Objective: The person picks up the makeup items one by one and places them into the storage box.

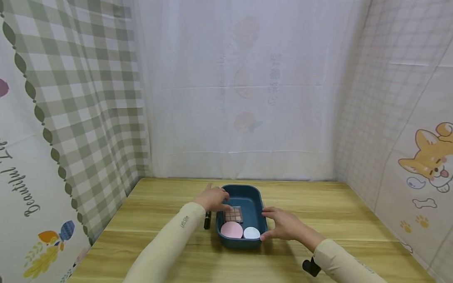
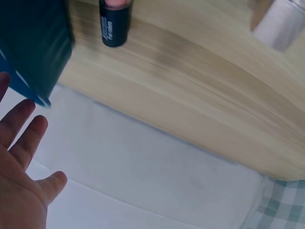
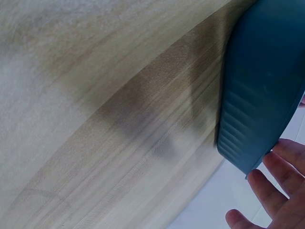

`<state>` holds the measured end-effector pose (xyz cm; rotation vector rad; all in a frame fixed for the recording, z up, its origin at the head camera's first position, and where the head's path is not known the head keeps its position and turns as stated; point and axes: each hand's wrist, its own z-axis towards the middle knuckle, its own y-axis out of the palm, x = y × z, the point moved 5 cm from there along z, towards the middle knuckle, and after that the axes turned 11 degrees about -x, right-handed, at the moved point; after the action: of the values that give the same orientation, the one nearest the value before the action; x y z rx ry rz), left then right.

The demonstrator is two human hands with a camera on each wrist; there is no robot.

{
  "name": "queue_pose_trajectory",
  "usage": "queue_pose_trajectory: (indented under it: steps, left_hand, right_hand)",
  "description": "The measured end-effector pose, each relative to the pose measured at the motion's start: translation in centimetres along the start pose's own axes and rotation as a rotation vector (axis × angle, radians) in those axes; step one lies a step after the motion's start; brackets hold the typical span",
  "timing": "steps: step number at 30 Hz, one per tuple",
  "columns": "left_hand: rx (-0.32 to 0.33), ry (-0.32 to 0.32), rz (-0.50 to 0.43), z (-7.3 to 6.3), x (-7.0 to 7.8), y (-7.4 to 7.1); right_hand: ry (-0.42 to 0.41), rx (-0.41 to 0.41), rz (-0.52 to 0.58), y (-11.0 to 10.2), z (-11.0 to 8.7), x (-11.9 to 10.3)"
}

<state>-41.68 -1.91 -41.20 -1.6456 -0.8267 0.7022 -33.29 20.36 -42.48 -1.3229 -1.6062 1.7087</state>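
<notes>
A dark blue plastic bin (image 1: 252, 200) stands on the table between both hands. Inside it lie a makeup palette with a grid of brownish pans (image 1: 233, 214), a round pink item (image 1: 231, 230) and a smaller round white one (image 1: 251, 232). My left hand (image 1: 212, 199) is at the bin's left rim, its thumb reaching over the palette; the left wrist view shows its other fingers spread beside the rim. On the opposite side, my right hand (image 1: 285, 224) has its fingertips at the right rim, fingers nearly straight in the right wrist view.
A small black tube (image 1: 207, 220) with white lettering is just left of the bin. The wooden table (image 1: 152, 222) ends at a white cloth (image 1: 242, 117) behind, with a checked cloth (image 1: 83, 70) at the left and a printed one (image 1: 406, 143) at the right.
</notes>
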Motion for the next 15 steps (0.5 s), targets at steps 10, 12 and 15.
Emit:
queue_pose_trajectory:
  steps: [10, 12, 15]
  left_hand:
    - [-0.002, -0.040, -0.047, -1.4, -2.0, -1.0]
    - [0.000, -0.039, -0.048, -1.6, -2.3, -1.0]
    - [0.002, -0.042, -0.044, -1.9, -2.9, -0.8]
  right_hand:
    - [-0.003, -0.001, 0.005, -0.2, -0.2, -0.1]
    - [-0.001, -0.004, 0.006, -0.2, -0.2, -0.1]
    - [0.002, -0.008, -0.001, -0.1, -0.2, -0.1]
